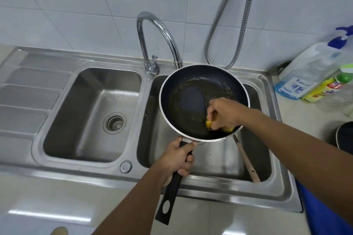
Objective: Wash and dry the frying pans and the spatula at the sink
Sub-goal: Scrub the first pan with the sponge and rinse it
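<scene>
A black frying pan (193,99) with a silver rim is held over the right basin of the steel sink (210,158). My left hand (176,158) grips its black handle close to the pan. My right hand (225,113) holds a yellow sponge (209,124) against the pan's soapy inner surface near its front right edge. The spatula's pale handle (247,160) leans in the right basin under the pan; its blade is hidden. A second dark pan (344,137) shows at the right edge on the counter.
The chrome tap (158,30) arches over the divider between the basins. The left basin (95,112) holds only its drain. A metal spray hose (238,19) hangs on the tiled wall. Detergent bottles (313,74) stand on the right counter.
</scene>
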